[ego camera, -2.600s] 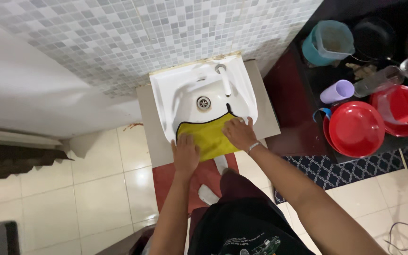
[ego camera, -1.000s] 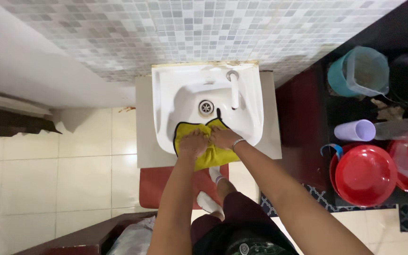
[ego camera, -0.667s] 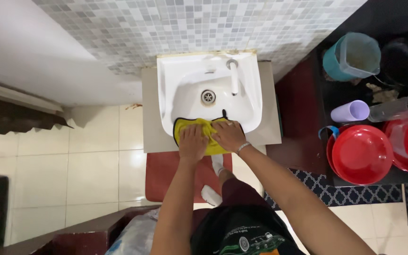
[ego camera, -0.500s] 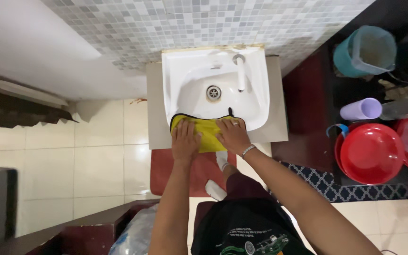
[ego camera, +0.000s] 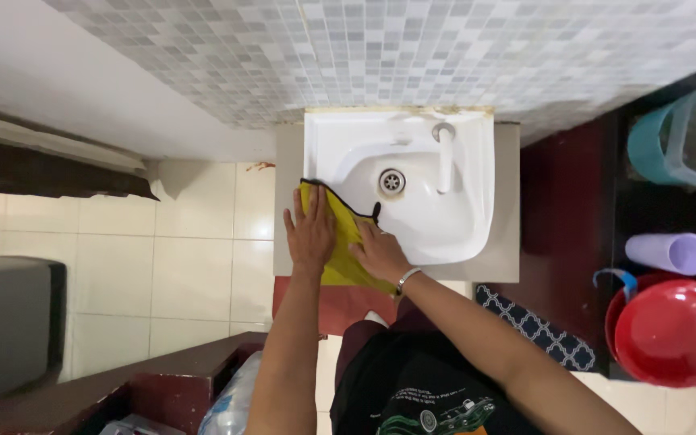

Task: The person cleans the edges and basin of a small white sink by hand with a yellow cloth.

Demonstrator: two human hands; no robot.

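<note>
A yellow cloth with a dark edge lies over the front left rim of a white wash basin. My left hand presses flat on the cloth with its fingers spread, at the basin's left rim. My right hand rests on the cloth's right part, at the front rim, with a bracelet on the wrist. The basin has a metal drain and a white tap at the back right.
A grey mosaic wall stands behind the basin. To the right are a teal jug, a purple cup and a red bowl. A red mat and a patterned dark rug lie on the floor tiles. A dark box sits at the left.
Both hands slid the yellow cloth from the basin's front rim round to its front left corner. The left hand now lies flat along the left rim.
</note>
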